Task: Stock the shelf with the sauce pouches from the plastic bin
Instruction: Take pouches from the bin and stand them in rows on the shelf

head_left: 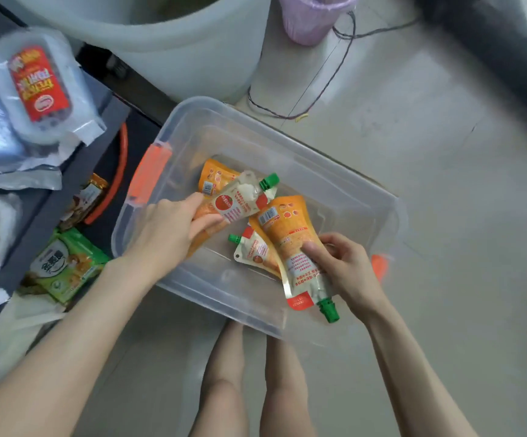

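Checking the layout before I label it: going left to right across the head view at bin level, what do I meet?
First the green snack packet, then left hand, white tomato pouch, orange pouch, right hand.

Looks like a shop — packaged snacks [40,83] crowd a dark shelf [51,216].

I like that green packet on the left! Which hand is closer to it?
Left. The left hand grips a white pouch at the bin side nearest the green packet; the right hand holds an orange pouch farther right.
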